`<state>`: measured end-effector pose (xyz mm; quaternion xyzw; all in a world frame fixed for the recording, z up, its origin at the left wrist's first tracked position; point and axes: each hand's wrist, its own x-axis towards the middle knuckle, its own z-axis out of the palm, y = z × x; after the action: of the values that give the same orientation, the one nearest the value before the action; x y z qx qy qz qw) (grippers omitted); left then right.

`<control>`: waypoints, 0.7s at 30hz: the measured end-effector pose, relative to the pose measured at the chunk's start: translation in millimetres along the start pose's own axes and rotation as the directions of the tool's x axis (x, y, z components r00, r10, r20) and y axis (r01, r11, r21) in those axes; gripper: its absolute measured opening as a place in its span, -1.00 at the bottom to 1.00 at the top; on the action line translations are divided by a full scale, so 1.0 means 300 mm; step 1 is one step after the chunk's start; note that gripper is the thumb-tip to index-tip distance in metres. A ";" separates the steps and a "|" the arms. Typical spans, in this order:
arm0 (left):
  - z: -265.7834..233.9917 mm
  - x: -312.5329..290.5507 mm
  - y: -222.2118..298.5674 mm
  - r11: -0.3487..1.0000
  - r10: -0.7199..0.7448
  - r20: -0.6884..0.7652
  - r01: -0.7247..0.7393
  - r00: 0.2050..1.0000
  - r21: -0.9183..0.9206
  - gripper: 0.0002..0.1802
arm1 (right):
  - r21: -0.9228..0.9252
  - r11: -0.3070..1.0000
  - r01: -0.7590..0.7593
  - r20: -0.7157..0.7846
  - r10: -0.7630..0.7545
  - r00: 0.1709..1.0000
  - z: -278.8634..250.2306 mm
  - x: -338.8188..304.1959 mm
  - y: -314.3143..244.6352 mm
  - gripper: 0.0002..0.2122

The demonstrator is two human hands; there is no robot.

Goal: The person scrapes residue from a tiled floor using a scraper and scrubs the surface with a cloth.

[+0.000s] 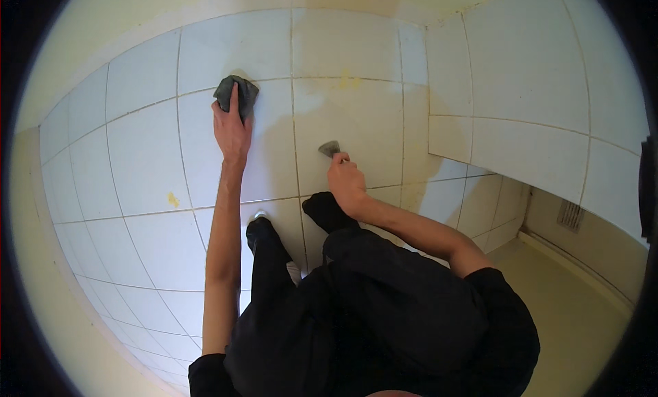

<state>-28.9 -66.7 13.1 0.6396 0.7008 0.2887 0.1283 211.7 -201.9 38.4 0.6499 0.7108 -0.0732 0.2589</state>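
My left hand (233, 126) is stretched far forward and grips a crumpled dark grey cloth (240, 94), its index finger laid along the top. The cloth rests on the white tiles (240, 143), close to a grout line. Nearer my feet, my right hand (347, 181) is closed around the handle of a small scraper with a flared grey blade (330, 148). Its blade points forward and left, over a tile; whether it touches the surface I cannot tell. Most of the handle is hidden in my fist.
Yellow marks (173, 200) lie on a left tile, with fainter yellow smears (348, 79) ahead of the scraper. My dark-covered feet (329, 212) are between my arms. A tiled raised block (521, 143) stands at the right, with a small vent grille (569, 215) below it.
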 end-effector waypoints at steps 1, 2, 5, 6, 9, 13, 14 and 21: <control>0.000 -0.016 -0.010 0.997 -0.021 0.078 0.016 0.997 0.070 -0.15 | 0.008 1.000 0.006 -0.003 -0.006 1.000 -0.044 -0.005 0.035 -0.62; -0.004 -0.032 -0.010 0.990 -0.051 0.155 0.029 0.987 0.139 -0.09 | 0.232 0.972 0.046 0.096 -0.070 0.993 -0.125 -0.017 0.100 -0.68; 0.014 -0.098 0.148 0.983 0.147 0.487 -0.183 0.861 0.027 -0.22 | 0.402 0.915 -0.025 0.203 -0.063 0.977 -0.123 -0.077 0.279 -0.82; 0.054 -0.139 0.189 0.946 0.283 0.589 -0.320 0.757 -0.043 -0.25 | 0.366 0.930 -0.025 0.267 -0.079 0.960 -0.105 -0.105 0.331 -0.85; 0.218 -0.274 0.315 0.548 0.819 0.464 -0.700 0.337 -0.458 -0.54 | 0.337 0.927 -0.166 0.387 0.025 0.922 -0.020 -0.202 0.421 -0.87; 0.374 -0.316 0.534 0.287 0.893 0.447 -0.833 0.054 -0.473 -0.54 | 0.312 0.864 -0.396 0.431 0.243 0.869 0.025 -0.276 0.417 -0.84; 0.398 -0.287 0.570 0.278 0.905 0.417 -0.859 0.084 -0.430 -0.56 | 0.344 0.842 -0.416 0.430 0.253 0.867 0.024 -0.284 0.415 -0.83; 0.382 0.459 0.115 0.580 0.206 0.332 -0.388 0.921 0.717 -0.68 | 0.383 0.873 -0.302 0.440 0.115 0.890 -0.086 -0.203 0.444 -0.79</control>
<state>41.9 95.0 -32.7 0.7677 0.6201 -0.0908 -0.1333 334.2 -225.2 119.8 0.7363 0.5304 -0.3360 0.2524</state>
